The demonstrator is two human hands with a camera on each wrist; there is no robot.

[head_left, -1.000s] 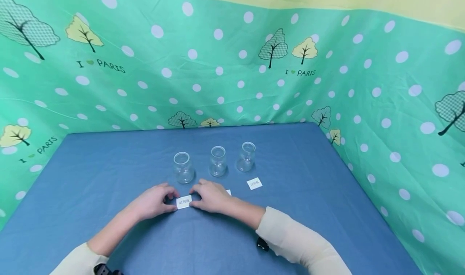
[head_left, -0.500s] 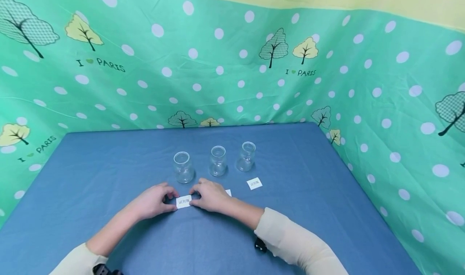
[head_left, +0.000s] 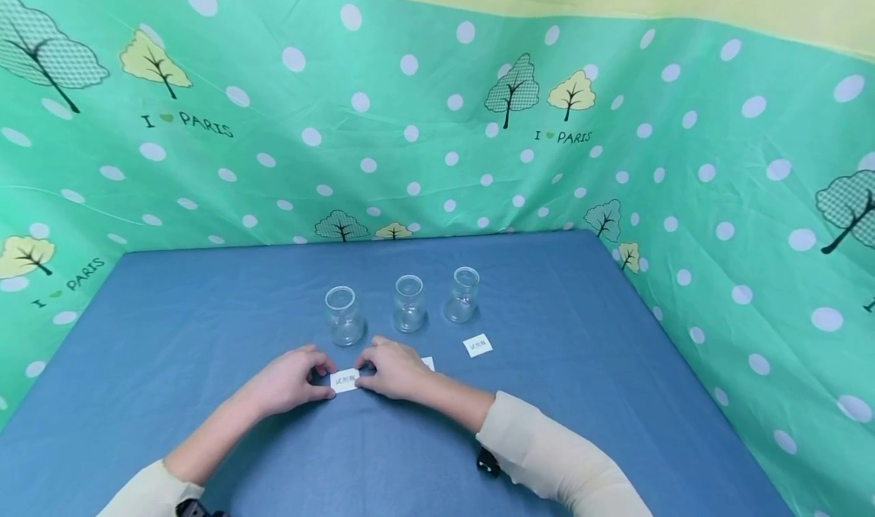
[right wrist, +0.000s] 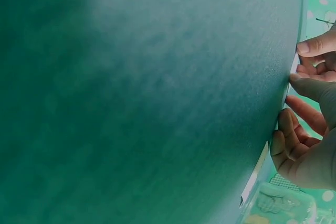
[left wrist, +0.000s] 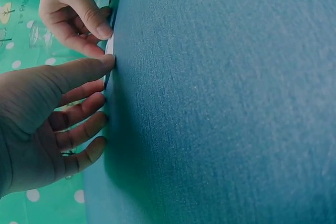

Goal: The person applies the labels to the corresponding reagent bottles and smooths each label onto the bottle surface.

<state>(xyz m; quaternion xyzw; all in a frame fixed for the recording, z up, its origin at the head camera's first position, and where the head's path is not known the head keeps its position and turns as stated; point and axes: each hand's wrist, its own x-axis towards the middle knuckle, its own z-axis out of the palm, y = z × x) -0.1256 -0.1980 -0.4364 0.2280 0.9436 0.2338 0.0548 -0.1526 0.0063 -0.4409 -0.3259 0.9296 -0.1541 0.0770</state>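
Note:
A small white paper label [head_left: 344, 380] with handwritten characters lies on the blue tablecloth in the head view. My left hand [head_left: 290, 380] holds its left edge between thumb and index finger, the other fingers loosely bent. At the opposite edge my right hand [head_left: 395, 370] pinches the label with thumb and index finger. Just beyond the hands stands an upright, clear glass jar [head_left: 345, 326]. In the left wrist view the label [left wrist: 109, 45] shows edge-on between both thumbs. A second label [head_left: 429, 363] is mostly hidden behind the right hand.
Two more glass jars, a middle one [head_left: 409, 308] and a right one [head_left: 462, 298], stand in the same row. A third label [head_left: 478, 345] lies in front of the right jar. A green dotted curtain [head_left: 410, 145] hangs behind the blue table [head_left: 205, 297].
Both hands stay at the label's edges with barely any movement. The jars and the other labels keep their places; the head view shifts very slightly.

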